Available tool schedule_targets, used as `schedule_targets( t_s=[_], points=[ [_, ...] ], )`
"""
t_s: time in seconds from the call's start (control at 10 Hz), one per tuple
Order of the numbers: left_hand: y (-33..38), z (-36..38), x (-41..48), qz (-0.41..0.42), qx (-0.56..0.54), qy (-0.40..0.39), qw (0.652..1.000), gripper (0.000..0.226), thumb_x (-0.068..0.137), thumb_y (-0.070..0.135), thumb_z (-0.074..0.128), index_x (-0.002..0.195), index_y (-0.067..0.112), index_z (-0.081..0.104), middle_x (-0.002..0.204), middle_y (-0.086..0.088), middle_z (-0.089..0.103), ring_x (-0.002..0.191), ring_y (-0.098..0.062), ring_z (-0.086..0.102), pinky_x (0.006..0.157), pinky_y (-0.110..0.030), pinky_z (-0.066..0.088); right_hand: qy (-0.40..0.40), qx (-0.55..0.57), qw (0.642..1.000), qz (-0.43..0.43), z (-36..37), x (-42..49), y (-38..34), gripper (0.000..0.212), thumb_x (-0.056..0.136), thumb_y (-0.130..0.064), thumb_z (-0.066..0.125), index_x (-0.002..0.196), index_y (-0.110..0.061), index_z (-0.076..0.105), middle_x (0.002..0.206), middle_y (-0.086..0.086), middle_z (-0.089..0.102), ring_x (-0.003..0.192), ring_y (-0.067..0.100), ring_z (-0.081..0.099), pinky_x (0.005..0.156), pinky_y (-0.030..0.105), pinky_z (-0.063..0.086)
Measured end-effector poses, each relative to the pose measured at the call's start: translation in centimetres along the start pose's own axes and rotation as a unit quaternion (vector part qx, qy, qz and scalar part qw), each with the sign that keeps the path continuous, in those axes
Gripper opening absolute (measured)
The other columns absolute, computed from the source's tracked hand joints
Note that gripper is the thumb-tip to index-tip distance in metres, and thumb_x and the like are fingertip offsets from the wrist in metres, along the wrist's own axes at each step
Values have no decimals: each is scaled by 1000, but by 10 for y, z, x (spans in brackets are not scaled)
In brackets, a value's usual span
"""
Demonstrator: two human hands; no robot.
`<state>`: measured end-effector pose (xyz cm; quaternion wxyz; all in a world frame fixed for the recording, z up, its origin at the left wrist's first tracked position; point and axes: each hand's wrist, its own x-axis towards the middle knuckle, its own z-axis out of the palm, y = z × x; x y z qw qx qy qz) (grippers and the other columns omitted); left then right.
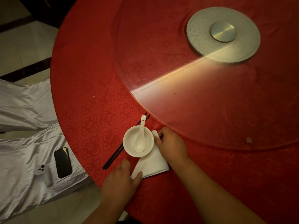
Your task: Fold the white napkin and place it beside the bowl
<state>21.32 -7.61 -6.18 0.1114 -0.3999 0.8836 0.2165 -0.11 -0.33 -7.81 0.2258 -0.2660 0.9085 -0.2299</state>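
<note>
A folded white napkin lies on the red tablecloth, right beside and just below the white bowl. A white spoon rests in the bowl. My right hand pinches the napkin's far end next to the bowl's right rim. My left hand presses fingers on the napkin's near left corner.
Black chopsticks lie partly under the bowl on its left. A glass turntable with a metal hub covers the table's middle. A phone and a white controller rest on a satin-covered chair at left.
</note>
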Motion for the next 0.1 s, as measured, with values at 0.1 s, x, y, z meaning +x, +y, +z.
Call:
schedule_targets(
  t_s=[0.1],
  points=[
    [10, -10, 4, 111, 17, 38, 993, 33, 81, 50, 76, 89, 26, 54, 78, 10, 58, 62, -11, 57, 46, -26, 40, 47, -37, 998, -29, -11, -6, 5, 30, 92, -54, 60, 87, -25, 56, 84, -5, 65, 74, 22, 64, 58, 32, 41]
  ],
)
